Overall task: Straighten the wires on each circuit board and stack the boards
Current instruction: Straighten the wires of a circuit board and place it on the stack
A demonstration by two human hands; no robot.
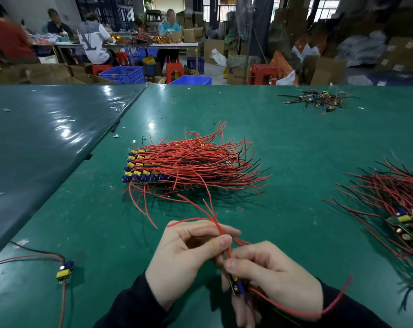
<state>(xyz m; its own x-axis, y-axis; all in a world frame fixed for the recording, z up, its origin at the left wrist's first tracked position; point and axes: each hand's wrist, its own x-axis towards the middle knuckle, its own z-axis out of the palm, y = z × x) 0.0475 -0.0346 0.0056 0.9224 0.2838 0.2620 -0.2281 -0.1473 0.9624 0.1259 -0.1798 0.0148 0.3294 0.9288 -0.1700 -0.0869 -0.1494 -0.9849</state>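
Green table bare between stacked boards, hands.

Held board: small, with blue and yellow parts, mostly hidden in the right hand, low centre.
Its wires: red, bunched, running up from the board; one more red wire loops out lower right.
Stack of boards: centre of the green surface, rows of yellow and blue parts at the left edge, red and black wires fanning right.
Unsorted pile: right edge, wires splayed left.
Single board: lower left, lying apart.
Far heap: small, tangled, upper right.
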